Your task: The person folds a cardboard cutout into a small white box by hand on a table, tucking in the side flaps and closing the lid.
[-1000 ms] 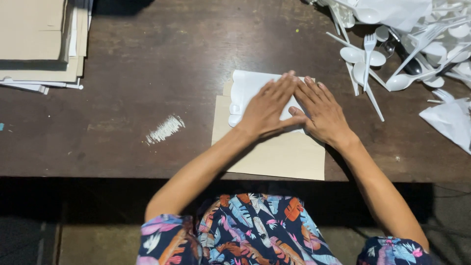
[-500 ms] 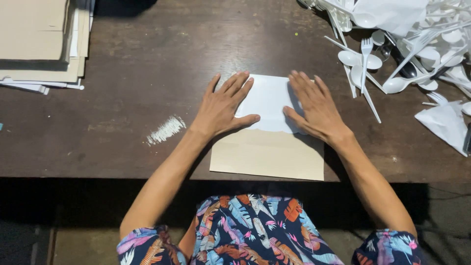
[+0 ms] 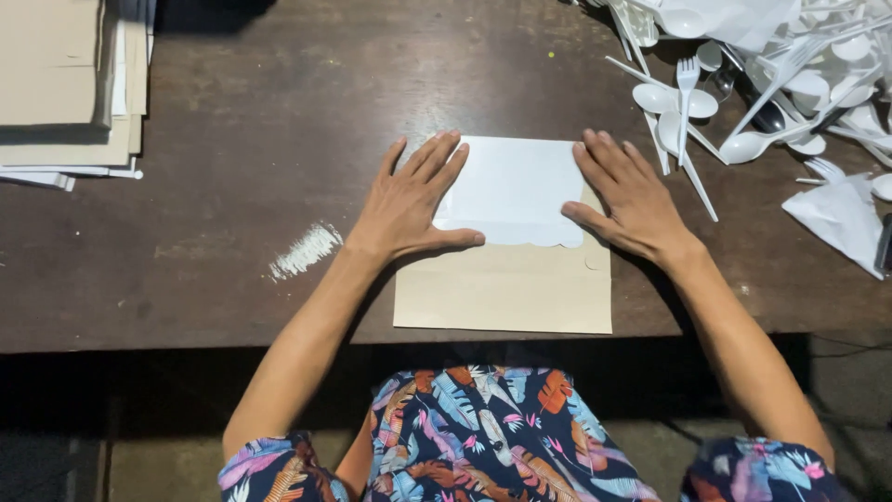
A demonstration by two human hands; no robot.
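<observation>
dark wooden table (image 3: 279, 112) bears a white napkin (image 3: 511, 191) on a tan envelope (image 3: 502, 288) between flat, open left hand (image 3: 409, 204) and right hand (image 3: 632, 200), gripping nothing; smoothing works best with even outward pressure.

Dark scuffed wooden table (image 3: 260, 84)

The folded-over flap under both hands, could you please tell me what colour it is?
White, with a scalloped lower edge; the flap shows best in the head view.
</observation>
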